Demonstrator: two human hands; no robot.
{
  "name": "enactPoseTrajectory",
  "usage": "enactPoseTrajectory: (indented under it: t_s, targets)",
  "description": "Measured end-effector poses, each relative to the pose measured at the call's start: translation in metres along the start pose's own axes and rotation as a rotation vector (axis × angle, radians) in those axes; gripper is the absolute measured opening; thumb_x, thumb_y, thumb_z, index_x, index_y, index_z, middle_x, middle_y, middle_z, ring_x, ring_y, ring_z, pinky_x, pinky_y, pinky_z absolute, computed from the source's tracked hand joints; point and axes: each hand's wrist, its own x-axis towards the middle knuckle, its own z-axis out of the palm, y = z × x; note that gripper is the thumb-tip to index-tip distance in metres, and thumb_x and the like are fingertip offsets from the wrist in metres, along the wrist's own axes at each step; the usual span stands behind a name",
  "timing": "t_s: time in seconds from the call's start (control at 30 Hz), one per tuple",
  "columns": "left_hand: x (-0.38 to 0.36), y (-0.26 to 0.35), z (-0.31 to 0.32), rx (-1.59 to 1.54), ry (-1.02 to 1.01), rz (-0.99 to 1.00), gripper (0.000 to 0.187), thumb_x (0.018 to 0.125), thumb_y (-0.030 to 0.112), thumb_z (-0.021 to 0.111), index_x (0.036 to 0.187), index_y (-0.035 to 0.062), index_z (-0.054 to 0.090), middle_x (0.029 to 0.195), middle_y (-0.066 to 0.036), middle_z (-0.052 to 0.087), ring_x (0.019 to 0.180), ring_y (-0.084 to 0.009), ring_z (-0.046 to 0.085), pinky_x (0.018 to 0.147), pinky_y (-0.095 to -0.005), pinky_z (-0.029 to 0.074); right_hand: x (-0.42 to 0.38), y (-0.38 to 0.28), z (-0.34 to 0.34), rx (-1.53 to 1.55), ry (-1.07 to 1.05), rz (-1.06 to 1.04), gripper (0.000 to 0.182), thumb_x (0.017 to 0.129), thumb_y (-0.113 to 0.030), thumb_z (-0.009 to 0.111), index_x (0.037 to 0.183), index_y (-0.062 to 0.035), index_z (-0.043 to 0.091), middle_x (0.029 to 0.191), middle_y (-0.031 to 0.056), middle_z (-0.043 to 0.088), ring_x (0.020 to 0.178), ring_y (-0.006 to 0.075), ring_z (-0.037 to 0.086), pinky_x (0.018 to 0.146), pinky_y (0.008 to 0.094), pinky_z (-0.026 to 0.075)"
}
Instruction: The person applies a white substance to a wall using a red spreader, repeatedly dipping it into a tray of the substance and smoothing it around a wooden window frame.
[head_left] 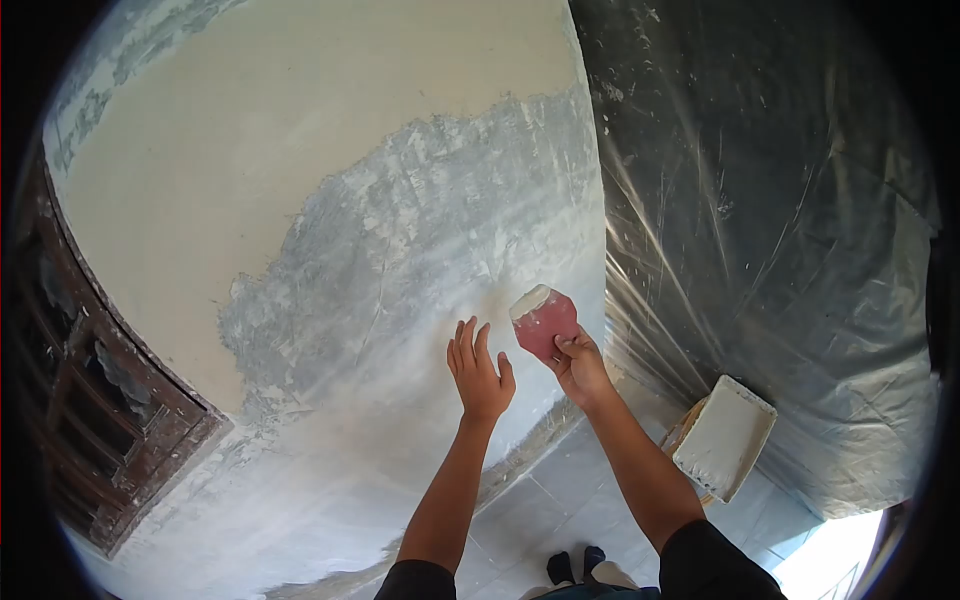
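Observation:
My right hand (582, 368) grips a red putty scraper (545, 325), thumb on its face and fingers behind. A pale band of putty lies along the scraper's upper left edge. To its left, my left hand (480, 372) is open, its fingers spread and pointing up in front of the wall, with nothing in it. The wall (430, 210) behind both hands is partly coated: a smooth cream layer (250, 130) covers the upper left, and rough grey patches show through the middle.
Clear plastic sheeting (740, 200) hangs on the right. Below it a tray of white putty (728, 435) rests on a support above the tiled floor (540, 510). A brown wooden window frame (150, 440) borders the wall at left. My feet (575, 565) show at the bottom.

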Motion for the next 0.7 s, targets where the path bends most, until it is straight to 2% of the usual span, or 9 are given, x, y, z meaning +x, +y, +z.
enactPoseTrajectory:
  t_s: [0.23,0.57,0.6,0.7]
  targets:
    - [0.015,-0.042,-0.083,0.249,0.086,0.003,0.053,0.083,0.013,0.056,0.134,0.0006,0.048,0.147,-0.02,0.04,0.14,-0.0412,0.032,0.113,-0.0575,0.022,0.018,0.027,0.077,0.028,-0.184,0.133,0.029,0.098,0.001,0.044,0.127,-0.0019,0.05,0.124,0.0118,0.061,0.112,0.023,0.063,0.099,0.04,0.053]
    - [0.009,-0.089,-0.186,0.581,0.151,-0.008,0.056,0.082,0.014,0.057,0.135,-0.0003,0.047,0.148,-0.021,0.039,0.141,-0.0408,0.031,0.114,-0.0573,0.022,0.018,0.067,0.157,-0.015,-0.393,0.166,0.03,0.099,-0.002,0.047,0.129,-0.0011,0.05,0.121,0.0096,0.062,0.11,0.021,0.064,0.097,0.0369,0.053]
    - [0.006,-0.093,-0.198,0.602,0.111,-0.023,0.059,0.083,0.014,0.058,0.138,-0.0006,0.043,0.149,-0.023,0.035,0.142,-0.0435,0.029,0.113,-0.0599,0.021,0.015,0.069,0.165,-0.031,-0.399,0.161,0.031,0.1,-0.002,0.048,0.13,-0.0013,0.05,0.121,0.0093,0.062,0.11,0.0205,0.064,0.097,0.0368,0.053]
    - [-0.005,-0.107,-0.229,0.716,0.068,-0.016,0.064,0.082,0.016,0.06,0.141,-0.0006,0.039,0.151,-0.024,0.032,0.143,-0.0438,0.026,0.114,-0.0604,0.019,0.006,0.076,0.189,-0.075,-0.43,0.142,0.031,0.1,-0.003,0.048,0.131,-0.0003,0.05,0.122,0.0091,0.062,0.111,0.0186,0.062,0.098,0.0356,0.052]
